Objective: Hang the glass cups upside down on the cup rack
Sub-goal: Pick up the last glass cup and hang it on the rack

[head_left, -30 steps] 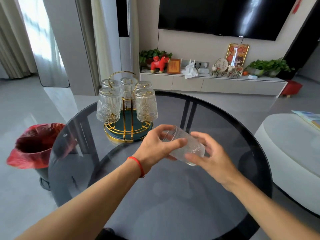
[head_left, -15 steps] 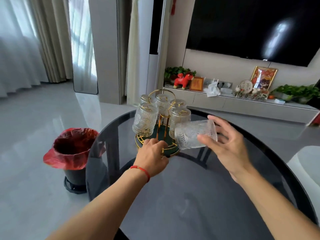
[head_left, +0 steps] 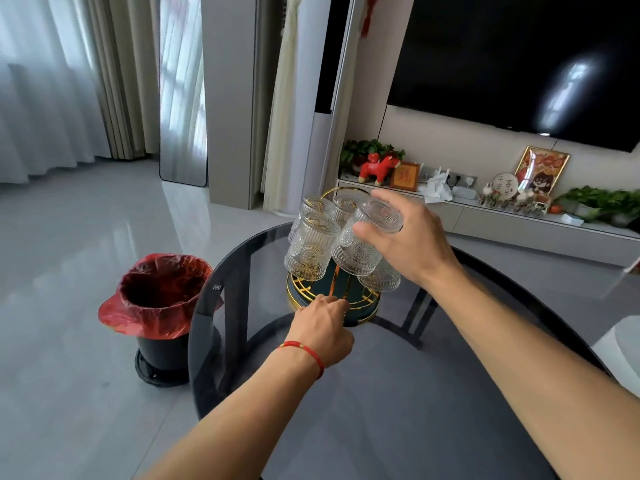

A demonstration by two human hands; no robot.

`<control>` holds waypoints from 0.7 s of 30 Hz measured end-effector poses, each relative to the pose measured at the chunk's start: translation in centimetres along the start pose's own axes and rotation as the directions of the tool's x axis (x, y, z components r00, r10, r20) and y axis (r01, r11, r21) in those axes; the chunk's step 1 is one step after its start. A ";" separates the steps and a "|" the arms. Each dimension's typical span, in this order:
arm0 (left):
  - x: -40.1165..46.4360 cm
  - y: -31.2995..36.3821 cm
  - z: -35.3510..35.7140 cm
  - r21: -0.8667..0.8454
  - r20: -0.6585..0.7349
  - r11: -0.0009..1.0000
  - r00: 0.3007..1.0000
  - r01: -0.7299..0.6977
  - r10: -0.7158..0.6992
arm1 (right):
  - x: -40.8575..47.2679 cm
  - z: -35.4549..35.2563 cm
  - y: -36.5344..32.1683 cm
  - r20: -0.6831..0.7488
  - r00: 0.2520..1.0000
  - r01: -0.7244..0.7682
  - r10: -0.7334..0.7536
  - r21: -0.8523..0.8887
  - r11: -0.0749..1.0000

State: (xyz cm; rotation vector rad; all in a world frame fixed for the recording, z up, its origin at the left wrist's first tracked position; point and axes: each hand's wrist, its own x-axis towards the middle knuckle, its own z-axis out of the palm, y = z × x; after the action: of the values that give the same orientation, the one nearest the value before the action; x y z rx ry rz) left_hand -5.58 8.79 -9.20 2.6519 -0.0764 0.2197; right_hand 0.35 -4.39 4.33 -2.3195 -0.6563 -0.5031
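A gold wire cup rack point(head_left: 367, 301) with a dark green base stands at the far side of the round dark glass table point(head_left: 433, 393). Several ribbed glass cups hang on it upside down, one at the front left point(head_left: 308, 247). My right hand point(head_left: 412, 237) grips the base of another ribbed glass cup point(head_left: 360, 247), mouth down and tilted, right over the rack's front. My left hand point(head_left: 323, 327), with a red string at the wrist, holds the rack's base rim at the near edge.
A black bin with a red bag point(head_left: 159, 299) stands on the floor left of the table. Behind the table runs a low TV cabinet point(head_left: 519, 220) with ornaments and plants. A pale seat edge point(head_left: 623, 344) shows at the right.
My right hand turned the cup from lying sideways to mouth down and carried it over the rack. My left hand let go of the cup and took hold of the rack's base.
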 end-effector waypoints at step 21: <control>0.1 -0.8 -0.2 0.072 0.047 0.995 0.997 -0.065 0.062 | -0.1 6.3 3.6 0.114 0.983 0.179 -0.145 -0.407 0.896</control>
State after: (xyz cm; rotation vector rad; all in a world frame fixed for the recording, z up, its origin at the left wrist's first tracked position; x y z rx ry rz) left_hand -5.43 9.55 -9.36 2.7302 -0.1706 0.1870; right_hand 3.49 -2.42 -1.94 -2.7097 -0.8555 -0.6843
